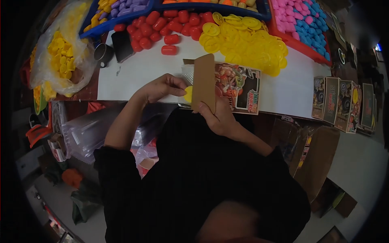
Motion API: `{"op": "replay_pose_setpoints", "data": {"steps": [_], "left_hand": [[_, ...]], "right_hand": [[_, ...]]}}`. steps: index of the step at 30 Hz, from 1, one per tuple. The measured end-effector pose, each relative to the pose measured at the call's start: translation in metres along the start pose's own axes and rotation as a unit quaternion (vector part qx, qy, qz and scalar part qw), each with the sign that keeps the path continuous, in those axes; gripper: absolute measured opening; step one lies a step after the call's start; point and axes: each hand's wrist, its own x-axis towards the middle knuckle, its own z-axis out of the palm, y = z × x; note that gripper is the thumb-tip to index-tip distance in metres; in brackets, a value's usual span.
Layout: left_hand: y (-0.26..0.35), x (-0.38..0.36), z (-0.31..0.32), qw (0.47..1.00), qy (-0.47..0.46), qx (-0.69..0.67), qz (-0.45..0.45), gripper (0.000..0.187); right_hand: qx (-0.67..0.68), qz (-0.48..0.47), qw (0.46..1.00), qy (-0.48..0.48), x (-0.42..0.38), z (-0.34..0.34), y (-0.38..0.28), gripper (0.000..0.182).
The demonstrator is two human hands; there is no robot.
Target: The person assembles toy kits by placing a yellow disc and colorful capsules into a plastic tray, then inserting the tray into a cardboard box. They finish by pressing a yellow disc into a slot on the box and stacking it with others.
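Between the thumb and fingers of my left hand (162,88) is a yellow disc (188,94), held at the opening of a printed cardboard box (241,87). The box lies on its side at the table's front edge, its plain brown flap (204,79) standing out toward me. Clear plastic shows inside the opening, partly hidden by the flap. My right hand (221,117) grips the box from the near side, thumb against the flap's lower edge. Behind the box lies a heap of yellow discs (251,48).
Red capsules (169,50) lie loose at the back, before blue trays (115,19) of coloured capsules. A red tray (298,48) stands back right. Similar printed boxes (338,101) stand at right. A dark cup (103,54), a black phone-like slab (122,45) and a plastic bag (83,40) are at left.
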Motion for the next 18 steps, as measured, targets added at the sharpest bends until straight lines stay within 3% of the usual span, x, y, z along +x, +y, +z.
{"op": "replay_pose_setpoints", "data": {"steps": [3, 5, 6, 7, 8, 9, 12, 14, 15, 16, 17, 18], "left_hand": [[0.005, 0.022, 0.029, 0.999, -0.018, -0.018, -0.032, 0.015], [-0.004, 0.030, 0.020, 0.997, -0.074, 0.010, -0.008, 0.024], [-0.009, 0.029, 0.019, 0.991, -0.046, -0.121, -0.025, 0.031], [-0.009, 0.027, 0.022, 0.967, -0.012, -0.250, -0.044, 0.037], [0.008, 0.026, 0.035, 0.899, -0.031, -0.424, -0.105, 0.045], [0.005, 0.027, 0.034, 0.899, -0.030, -0.424, -0.109, 0.045], [-0.010, 0.028, 0.024, 0.890, -0.031, -0.433, -0.139, 0.046], [-0.004, 0.023, 0.016, 0.968, -0.031, -0.243, -0.043, 0.041], [0.005, 0.016, 0.019, 0.969, -0.033, -0.242, -0.039, 0.041], [0.034, 0.000, 0.036, 0.994, 0.105, -0.035, -0.005, 0.036], [0.049, -0.010, 0.045, 0.954, 0.241, 0.173, 0.029, 0.030], [0.044, -0.016, 0.033, 0.909, 0.326, 0.229, 0.126, 0.025]], "right_hand": [[0.035, 0.016, 0.999, -0.032, 0.000, -0.003, -0.006, 0.023], [-0.080, -0.040, 0.995, -0.039, -0.001, -0.011, -0.010, 0.038], [-0.082, -0.033, 0.996, -0.028, -0.003, -0.017, -0.007, 0.038], [-0.206, -0.063, 0.976, 0.015, -0.007, -0.027, 0.000, 0.047], [-0.326, -0.093, 0.939, 0.053, -0.010, -0.036, 0.008, 0.056], [-0.283, -0.072, 0.956, 0.033, -0.012, -0.043, 0.019, 0.065], [-0.277, -0.057, 0.959, 0.015, -0.011, -0.048, 0.015, 0.063], [-0.204, -0.027, 0.978, -0.032, -0.005, -0.063, 0.002, 0.060], [-0.130, 0.008, 0.988, -0.080, -0.003, -0.072, -0.001, 0.056], [-0.072, 0.021, 0.997, -0.011, -0.001, -0.084, 0.009, 0.047], [-0.014, 0.034, 0.998, 0.055, 0.004, -0.100, 0.020, 0.039], [-0.119, 0.015, 0.987, 0.105, 0.016, -0.119, 0.018, 0.034]]}}
